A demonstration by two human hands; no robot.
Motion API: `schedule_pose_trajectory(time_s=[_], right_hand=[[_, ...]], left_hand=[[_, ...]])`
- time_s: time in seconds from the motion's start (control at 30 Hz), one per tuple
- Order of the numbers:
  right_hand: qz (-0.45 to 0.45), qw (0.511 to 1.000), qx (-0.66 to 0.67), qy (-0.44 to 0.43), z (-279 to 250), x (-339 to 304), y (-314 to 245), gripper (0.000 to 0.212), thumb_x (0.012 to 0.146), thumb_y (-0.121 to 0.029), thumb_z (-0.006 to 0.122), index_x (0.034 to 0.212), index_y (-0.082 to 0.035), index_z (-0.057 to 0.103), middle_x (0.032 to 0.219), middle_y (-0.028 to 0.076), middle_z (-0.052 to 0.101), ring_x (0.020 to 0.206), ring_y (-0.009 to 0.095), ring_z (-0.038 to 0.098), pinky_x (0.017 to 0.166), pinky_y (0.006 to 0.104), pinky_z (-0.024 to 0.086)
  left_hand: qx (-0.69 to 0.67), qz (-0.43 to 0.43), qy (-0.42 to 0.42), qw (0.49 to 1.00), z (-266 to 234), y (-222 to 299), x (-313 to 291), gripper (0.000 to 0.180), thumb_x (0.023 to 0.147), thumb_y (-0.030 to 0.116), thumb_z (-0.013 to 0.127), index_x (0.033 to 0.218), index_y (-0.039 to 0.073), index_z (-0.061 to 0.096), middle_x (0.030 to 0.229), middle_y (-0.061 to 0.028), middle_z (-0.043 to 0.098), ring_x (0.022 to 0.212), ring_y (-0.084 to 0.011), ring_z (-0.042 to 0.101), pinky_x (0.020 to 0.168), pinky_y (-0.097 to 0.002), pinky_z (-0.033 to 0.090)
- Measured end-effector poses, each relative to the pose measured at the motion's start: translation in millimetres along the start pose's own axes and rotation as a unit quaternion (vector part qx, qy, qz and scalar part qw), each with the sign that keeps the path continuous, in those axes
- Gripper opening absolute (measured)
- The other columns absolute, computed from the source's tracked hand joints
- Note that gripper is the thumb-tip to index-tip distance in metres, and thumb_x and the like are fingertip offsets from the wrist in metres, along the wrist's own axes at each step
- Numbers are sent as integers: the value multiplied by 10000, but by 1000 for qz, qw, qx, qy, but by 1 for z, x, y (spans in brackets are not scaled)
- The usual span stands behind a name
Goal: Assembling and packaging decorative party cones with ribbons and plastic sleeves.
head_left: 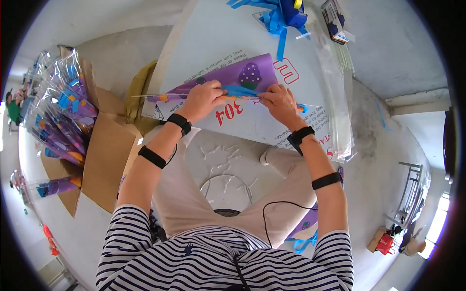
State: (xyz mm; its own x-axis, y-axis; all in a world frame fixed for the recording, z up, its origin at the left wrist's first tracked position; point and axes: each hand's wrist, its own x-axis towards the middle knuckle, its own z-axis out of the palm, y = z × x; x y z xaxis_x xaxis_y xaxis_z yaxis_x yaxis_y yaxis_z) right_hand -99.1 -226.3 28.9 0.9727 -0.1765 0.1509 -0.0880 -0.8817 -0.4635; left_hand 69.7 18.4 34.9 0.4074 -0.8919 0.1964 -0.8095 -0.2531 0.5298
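A purple printed fabric piece (250, 73) with a dotted cupcake-like picture lies on the table near its front edge, folded along a thin rod (140, 96) that sticks out at the left. Along the near edge, a bunched blue strip (240, 91) runs between my hands, with some orange below it. My left hand (206, 100) is closed, its fingers pinching the fabric roll at the strip's left end. At the other end, my right hand (280, 103) pinches the same roll between thumb and fingers. A blue and orange end (302, 108) pokes out beyond my right hand.
Blue ribbons (274, 22) lie at the table's far edge, near a small box (336, 22). Clear plastic sleeves (340, 111) line the table's right side. To the left, an open cardboard box (109, 145) holds several bagged purple items (60, 126). White scraps (225, 150) litter the floor.
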Motion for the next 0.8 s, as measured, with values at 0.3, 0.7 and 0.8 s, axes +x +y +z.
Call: schedule_pose_trajectory(time_s=[0.3,0.7,0.8], right_hand=[[98,995,-15,-12,-4,22,14,182,926,-309,637,932,-141,704,835,63,694,949,315,622,892,488,441],[115,982,-152,3,2,28,11,218,908,-327,676,1012,-135,688,951,68,664,982,304,625,850,494,473],[156,975,-156,-16,-3,32,8,253,905,-330,691,1066,-135,671,1011,72,684,1042,298,631,872,509,469]], left_hand=[[51,-52,-63,995,-4,-18,38,146,880,207,667,853,66,690,854,-117,671,873,-347,638,740,-479,487],[91,-82,-34,992,12,-16,42,50,912,115,589,923,116,638,830,-87,687,881,-301,644,797,-468,440],[134,-60,18,989,16,-12,37,40,907,104,587,889,110,623,802,-86,664,850,-304,638,802,-469,442]])
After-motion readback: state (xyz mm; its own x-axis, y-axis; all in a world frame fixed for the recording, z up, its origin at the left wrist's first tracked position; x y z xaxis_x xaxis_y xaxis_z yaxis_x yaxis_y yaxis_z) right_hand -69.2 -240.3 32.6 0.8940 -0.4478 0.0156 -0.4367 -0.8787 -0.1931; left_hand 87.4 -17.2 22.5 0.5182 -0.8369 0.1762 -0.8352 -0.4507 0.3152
